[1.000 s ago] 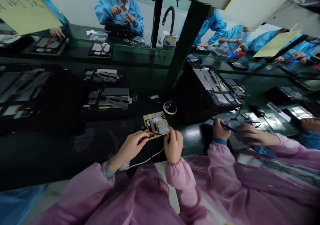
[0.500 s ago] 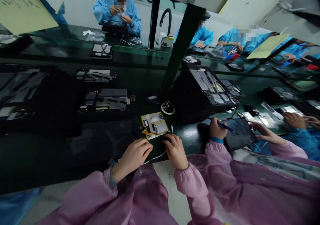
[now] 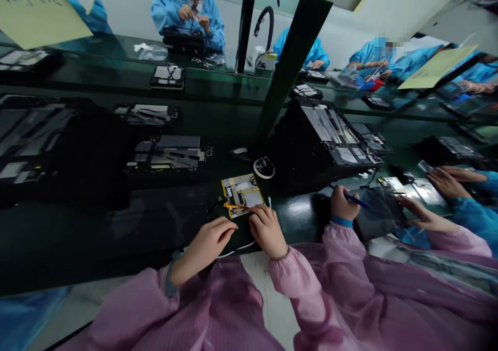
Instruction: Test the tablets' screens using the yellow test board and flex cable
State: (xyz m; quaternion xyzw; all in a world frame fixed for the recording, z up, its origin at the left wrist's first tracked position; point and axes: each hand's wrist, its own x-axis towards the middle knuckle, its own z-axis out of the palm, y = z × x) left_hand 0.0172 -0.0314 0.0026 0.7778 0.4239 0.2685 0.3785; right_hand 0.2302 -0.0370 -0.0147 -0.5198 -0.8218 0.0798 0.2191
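A small yellowish circuit assembly [image 3: 241,194] with an orange flex strip lies on the dark green bench in front of me. My right hand [image 3: 267,229] rests with curled fingers at its near edge, fingertips touching the board. My left hand [image 3: 206,244] sits curled on the bench just to the left and nearer to me, fingertips close to the board's lower left corner; what it holds, if anything, is hidden. A white cable [image 3: 237,249] runs under both hands.
A tape roll [image 3: 264,167] stands behind the board beside a slanted black fixture [image 3: 322,138]. Opened devices [image 3: 169,153] lie on the left. A neighbour in pink [image 3: 342,203] holds a pen over a dark tablet [image 3: 379,211]. People in blue work across the bench.
My right hand has moved forward onto the board's near edge. My left hand has stayed curled on the bench beside it. The neighbour's tablet has lowered.
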